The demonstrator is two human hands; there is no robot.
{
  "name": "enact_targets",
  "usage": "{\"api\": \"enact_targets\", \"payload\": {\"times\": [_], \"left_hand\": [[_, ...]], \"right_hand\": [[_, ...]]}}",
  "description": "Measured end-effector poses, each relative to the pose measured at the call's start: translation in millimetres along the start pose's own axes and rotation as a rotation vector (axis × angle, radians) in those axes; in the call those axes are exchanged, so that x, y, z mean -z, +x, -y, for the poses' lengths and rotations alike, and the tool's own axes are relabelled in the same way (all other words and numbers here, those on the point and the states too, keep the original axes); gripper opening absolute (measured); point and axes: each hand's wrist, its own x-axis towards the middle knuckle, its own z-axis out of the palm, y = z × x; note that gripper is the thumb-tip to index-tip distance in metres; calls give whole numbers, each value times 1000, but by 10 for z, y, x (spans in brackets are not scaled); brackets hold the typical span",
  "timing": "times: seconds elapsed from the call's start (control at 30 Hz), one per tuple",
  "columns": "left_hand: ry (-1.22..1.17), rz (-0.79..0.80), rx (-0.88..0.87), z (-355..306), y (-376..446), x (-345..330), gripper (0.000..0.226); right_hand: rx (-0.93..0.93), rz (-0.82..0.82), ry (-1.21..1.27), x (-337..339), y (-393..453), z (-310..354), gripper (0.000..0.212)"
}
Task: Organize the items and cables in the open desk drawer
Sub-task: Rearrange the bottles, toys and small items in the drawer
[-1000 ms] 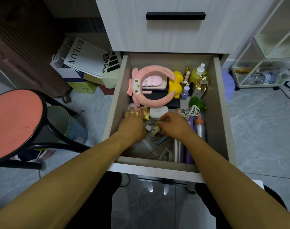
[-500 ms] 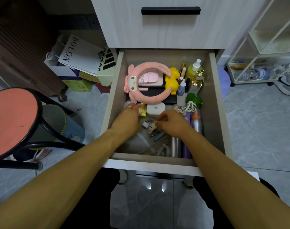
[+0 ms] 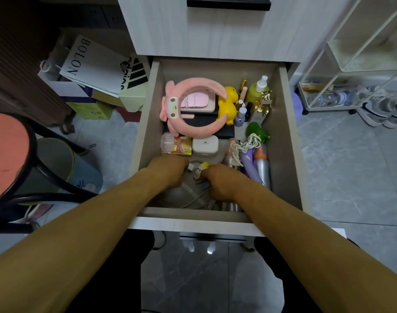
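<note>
Head | left hand (image 3: 168,170) curled (grip hidden) | right hand (image 3: 222,184) pinches cable (image 3: 198,169)

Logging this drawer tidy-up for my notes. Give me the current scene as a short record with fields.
setting: open desk drawer below a closed one, seen from above
left hand: at the drawer's front left, fingers curled down among the cables; grip hidden
right hand: beside it, fingers curled by a small yellow-and-white cable plug
back of drawer: pink plush headband, yellow duck, green spray bottle
middle: white case, coiled white cord
front: grey cables
</note>
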Motion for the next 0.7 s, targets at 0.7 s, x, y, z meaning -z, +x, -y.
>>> {"api": "enact_targets", "payload": {"times": [0.7], "left_hand": [[83, -30, -57, 10, -73, -1, 21]], "right_hand": [[32, 32, -424, 37, 120, -48, 45]]}}
